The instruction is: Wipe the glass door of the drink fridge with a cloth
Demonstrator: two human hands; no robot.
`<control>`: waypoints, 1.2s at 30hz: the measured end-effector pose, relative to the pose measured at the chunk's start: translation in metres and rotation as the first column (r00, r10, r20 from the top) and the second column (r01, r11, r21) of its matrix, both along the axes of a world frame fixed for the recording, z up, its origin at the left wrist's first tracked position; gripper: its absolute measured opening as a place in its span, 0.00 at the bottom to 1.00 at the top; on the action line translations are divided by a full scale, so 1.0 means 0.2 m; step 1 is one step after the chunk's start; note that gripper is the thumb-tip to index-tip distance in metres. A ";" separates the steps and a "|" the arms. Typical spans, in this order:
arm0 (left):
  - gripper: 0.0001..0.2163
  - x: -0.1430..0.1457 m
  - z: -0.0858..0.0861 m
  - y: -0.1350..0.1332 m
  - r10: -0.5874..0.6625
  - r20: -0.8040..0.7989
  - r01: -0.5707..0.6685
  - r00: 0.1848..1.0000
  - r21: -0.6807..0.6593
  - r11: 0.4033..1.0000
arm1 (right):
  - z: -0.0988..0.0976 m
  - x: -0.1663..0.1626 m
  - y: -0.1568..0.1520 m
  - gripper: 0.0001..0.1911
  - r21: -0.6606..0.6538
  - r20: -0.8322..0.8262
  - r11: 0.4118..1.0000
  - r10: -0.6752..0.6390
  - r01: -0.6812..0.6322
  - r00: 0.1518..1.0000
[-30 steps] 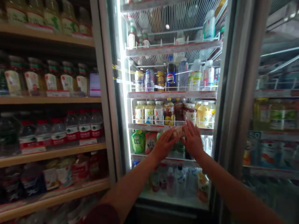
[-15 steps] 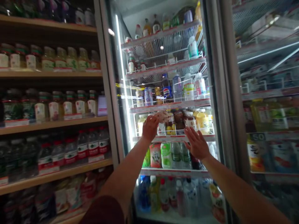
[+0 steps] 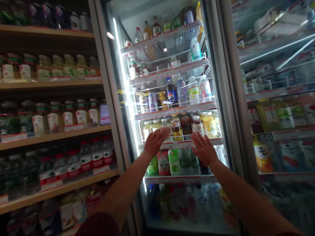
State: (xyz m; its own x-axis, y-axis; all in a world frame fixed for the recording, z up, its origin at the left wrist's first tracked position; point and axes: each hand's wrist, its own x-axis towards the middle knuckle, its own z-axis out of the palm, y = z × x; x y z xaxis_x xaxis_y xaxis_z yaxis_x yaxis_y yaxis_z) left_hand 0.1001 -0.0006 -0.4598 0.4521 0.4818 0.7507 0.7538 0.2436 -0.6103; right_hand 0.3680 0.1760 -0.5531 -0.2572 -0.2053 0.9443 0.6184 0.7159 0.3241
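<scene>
My left hand (image 3: 156,142) is raised before the lit glass-fronted drinks cooler, its fingers stretched out to the right; a pale blurred patch at the fingertips cannot be made out. Level with it, my right hand (image 3: 203,149) is open, palm toward the cooler, fingers apart and slanting up. Whether either palm touches the glass cannot be told. Behind the hands, a cooler shelf (image 3: 180,144) carries juice bottles, among them a yellow bottle (image 3: 210,125) and a brown-red bottle (image 3: 197,124). Below stand a green-and-white bottle (image 3: 174,162) and a red-labelled bottle (image 3: 163,163).
Wooden shelves (image 3: 52,84) with rows of bottles line the left side. A metal door frame (image 3: 230,98) separates this cooler from another stocked one at right. Upper cooler shelves hold a cola bottle (image 3: 171,90) and other drinks. Reflections streak the glass.
My left hand has shifted slightly down and its fingers look straighter. My right hand stays nearly in place, still spread. The view has tilted, and the bottom cooler row looks darker.
</scene>
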 end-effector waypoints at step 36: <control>0.24 -0.02 -0.45 0.04 -0.048 0.197 0.075 0.979 -0.134 0.988 | 0.01 0.02 0.00 0.40 -0.020 0.032 1.000 -0.012 0.013 0.999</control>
State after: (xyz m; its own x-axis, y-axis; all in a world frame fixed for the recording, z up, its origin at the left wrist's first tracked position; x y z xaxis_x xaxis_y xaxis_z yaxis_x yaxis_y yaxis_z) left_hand 0.0958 0.0081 -0.5495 0.3378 0.5641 0.7534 0.8712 0.1155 -0.4771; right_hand 0.3722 0.1768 -0.5521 -0.2898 -0.1829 0.9394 0.6169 0.7147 0.3295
